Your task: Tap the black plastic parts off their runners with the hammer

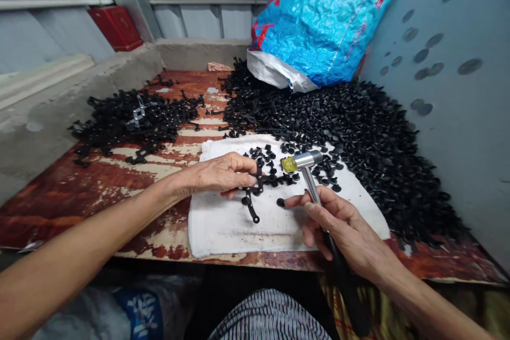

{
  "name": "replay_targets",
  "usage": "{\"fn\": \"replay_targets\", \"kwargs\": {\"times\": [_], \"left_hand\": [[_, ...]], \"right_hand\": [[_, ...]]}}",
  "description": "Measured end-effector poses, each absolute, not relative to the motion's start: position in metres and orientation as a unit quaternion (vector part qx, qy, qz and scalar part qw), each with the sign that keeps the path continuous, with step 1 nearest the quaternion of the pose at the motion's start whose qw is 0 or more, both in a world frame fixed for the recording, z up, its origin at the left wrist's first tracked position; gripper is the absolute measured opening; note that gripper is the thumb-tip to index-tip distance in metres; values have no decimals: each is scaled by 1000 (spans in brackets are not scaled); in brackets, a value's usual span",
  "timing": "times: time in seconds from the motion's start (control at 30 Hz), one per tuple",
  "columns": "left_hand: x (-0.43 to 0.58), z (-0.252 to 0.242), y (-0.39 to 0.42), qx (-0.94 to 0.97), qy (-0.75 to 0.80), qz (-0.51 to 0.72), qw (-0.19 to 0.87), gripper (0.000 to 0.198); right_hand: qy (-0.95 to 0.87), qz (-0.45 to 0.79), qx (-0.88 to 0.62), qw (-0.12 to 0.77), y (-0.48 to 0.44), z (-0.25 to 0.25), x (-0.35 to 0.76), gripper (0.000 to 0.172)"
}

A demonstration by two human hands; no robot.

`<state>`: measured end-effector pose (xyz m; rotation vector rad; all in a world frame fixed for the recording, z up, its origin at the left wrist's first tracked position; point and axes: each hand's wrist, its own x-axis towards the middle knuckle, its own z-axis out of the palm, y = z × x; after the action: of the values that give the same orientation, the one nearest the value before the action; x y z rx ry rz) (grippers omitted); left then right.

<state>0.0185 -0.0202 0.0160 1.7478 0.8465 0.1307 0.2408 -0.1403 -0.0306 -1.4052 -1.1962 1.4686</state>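
My left hand (221, 174) lies on a white cloth (223, 226) with its fingers pinched on a black plastic sprue strip (254, 196) that carries small round pieces. My right hand (342, 228) grips the handle of a small hammer (305, 162) with a metal head and a yellow face. The hammer head hovers just right of the strip, over loose black round parts (279, 172) scattered on the cloth. One single black piece (280, 202) lies by my right thumb.
A big heap of black round parts (378, 138) fills the right side of the worn red-brown board (79, 191). A pile of black sprue frames (131, 119) lies at the left. A blue sack (322, 16) leans at the back. A grey wall (458, 117) closes the right.
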Motion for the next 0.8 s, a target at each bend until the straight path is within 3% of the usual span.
{"fn": "replay_targets", "kwargs": {"times": [0.23,0.43,0.8], "left_hand": [[0,16,-20,734,391,43,554,28],[2,14,-22,687,409,126,587,24],[20,8,-3,707,369,99,596,23]], "right_hand": [[-444,599,-530,405,-142,-33,244,42],[-426,599,-516,439,-140,-37,242,31],[-414,615,-508,439,-138,-37,245,30]]}}
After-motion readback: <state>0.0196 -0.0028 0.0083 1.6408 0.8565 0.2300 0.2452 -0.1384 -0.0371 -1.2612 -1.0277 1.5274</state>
